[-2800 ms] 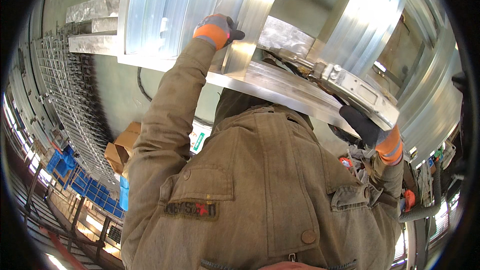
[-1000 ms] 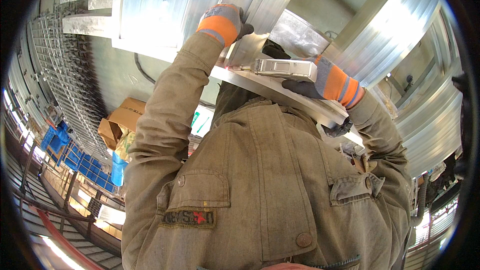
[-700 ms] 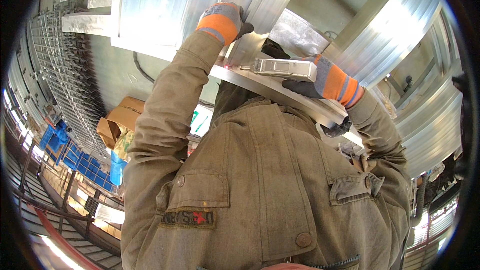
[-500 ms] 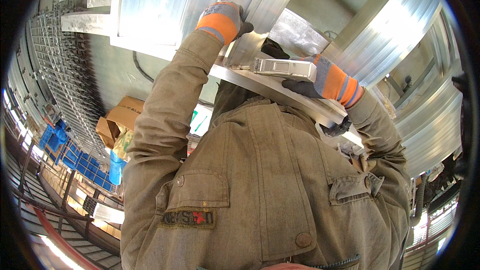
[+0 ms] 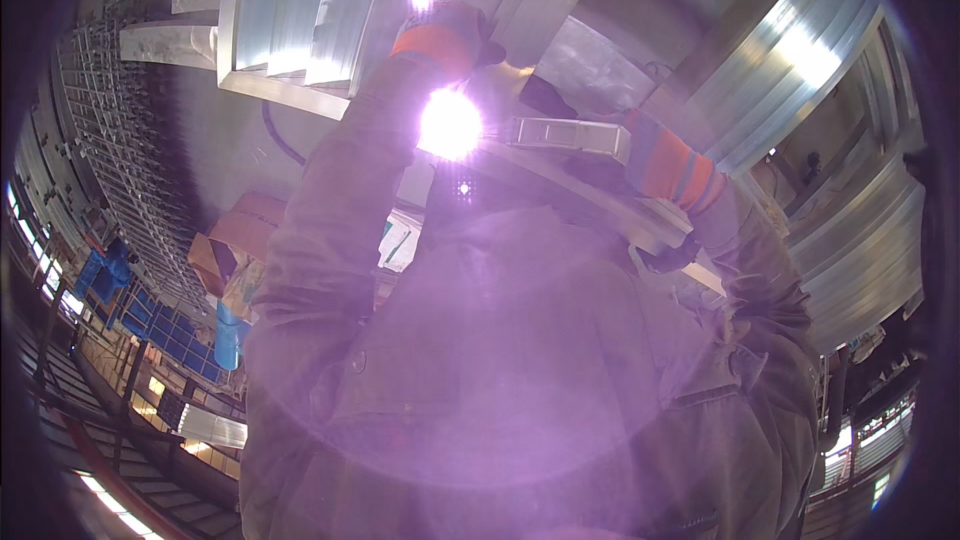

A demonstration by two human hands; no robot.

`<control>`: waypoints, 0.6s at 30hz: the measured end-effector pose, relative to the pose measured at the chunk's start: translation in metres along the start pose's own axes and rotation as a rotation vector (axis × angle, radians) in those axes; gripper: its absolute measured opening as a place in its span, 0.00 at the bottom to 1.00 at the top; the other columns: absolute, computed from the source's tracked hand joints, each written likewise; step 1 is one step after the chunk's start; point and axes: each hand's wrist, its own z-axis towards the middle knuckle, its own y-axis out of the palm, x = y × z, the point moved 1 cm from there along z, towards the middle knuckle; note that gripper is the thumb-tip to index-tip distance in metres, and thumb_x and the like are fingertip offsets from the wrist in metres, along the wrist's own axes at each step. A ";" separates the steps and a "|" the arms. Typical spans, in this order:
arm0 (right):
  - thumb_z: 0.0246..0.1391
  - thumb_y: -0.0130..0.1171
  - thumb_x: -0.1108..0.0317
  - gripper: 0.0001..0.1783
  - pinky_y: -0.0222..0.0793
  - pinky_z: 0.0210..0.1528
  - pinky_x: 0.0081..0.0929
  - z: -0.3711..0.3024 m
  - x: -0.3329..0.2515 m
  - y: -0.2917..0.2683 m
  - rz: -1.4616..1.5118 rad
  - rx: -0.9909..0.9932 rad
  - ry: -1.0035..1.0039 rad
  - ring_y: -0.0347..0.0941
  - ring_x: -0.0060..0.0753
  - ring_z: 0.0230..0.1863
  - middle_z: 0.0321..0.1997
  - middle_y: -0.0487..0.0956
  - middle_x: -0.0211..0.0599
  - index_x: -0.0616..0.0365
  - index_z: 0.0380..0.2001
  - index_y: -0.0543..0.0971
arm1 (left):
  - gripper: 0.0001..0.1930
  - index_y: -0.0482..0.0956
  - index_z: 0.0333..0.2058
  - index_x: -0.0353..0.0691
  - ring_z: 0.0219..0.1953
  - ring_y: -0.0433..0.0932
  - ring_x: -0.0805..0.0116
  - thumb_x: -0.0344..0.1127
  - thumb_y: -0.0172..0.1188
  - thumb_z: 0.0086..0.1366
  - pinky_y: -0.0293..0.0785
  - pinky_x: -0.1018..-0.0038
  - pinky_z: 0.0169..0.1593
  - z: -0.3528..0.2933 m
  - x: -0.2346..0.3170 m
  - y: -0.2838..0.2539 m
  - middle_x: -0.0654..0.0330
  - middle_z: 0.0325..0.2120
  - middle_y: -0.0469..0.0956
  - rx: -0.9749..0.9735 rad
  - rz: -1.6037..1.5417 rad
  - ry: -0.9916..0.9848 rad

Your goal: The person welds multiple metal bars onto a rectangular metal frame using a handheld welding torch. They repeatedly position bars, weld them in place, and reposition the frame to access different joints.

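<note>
My right hand [image 5: 670,165], in an orange and grey glove, is closed around a boxy silver handheld welding gun [image 5: 570,135]. From the gun's tip, pointing left, comes a blinding violet-white flash [image 5: 450,125] that hides the spot being struck. Just beyond the glare, my gloved left hand [image 5: 445,38] bears on a ribbed silver metal panel [image 5: 370,5], its fingers curled over a raised profile and partly hidden. A metal bar [image 5: 600,195] runs along the near side, below the gun and close to my body.
Another ribbed metal panel [image 5: 790,50] stretches along the right. To the left lie a cardboard box [image 5: 245,230], a blue container [image 5: 228,335] and rows of metal gridwork [image 5: 120,130]. A white sheet [image 5: 398,240] shows beside my left sleeve.
A bright flash has appeared at the welding gun's tip, and the picture has darkened and turned violet. Both hands have stayed almost where they were.
</note>
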 end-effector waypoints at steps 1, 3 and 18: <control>0.69 0.66 0.70 0.24 0.81 0.61 0.33 0.004 -0.005 0.001 0.028 -0.034 -0.023 0.86 0.33 0.57 0.62 0.88 0.43 0.61 0.66 0.84 | 0.23 0.89 0.43 0.45 0.34 0.87 0.61 0.59 0.74 0.65 0.82 0.59 0.44 0.002 -0.001 0.000 0.59 0.29 0.87 -0.017 0.006 -0.034; 0.69 0.67 0.70 0.24 0.81 0.61 0.32 0.006 -0.012 0.002 0.049 -0.064 -0.008 0.86 0.34 0.58 0.62 0.88 0.43 0.62 0.66 0.84 | 0.23 0.88 0.43 0.45 0.33 0.87 0.61 0.60 0.74 0.66 0.82 0.58 0.44 0.005 -0.003 0.000 0.59 0.28 0.87 -0.040 0.025 -0.071; 0.74 0.66 0.68 0.20 0.79 0.61 0.27 -0.014 0.022 -0.009 0.024 0.024 0.042 0.84 0.26 0.54 0.57 0.89 0.36 0.61 0.65 0.82 | 0.27 0.87 0.47 0.47 0.43 0.88 0.54 0.65 0.72 0.66 0.82 0.54 0.51 0.012 -0.004 -0.003 0.59 0.36 0.89 -0.152 0.043 -0.156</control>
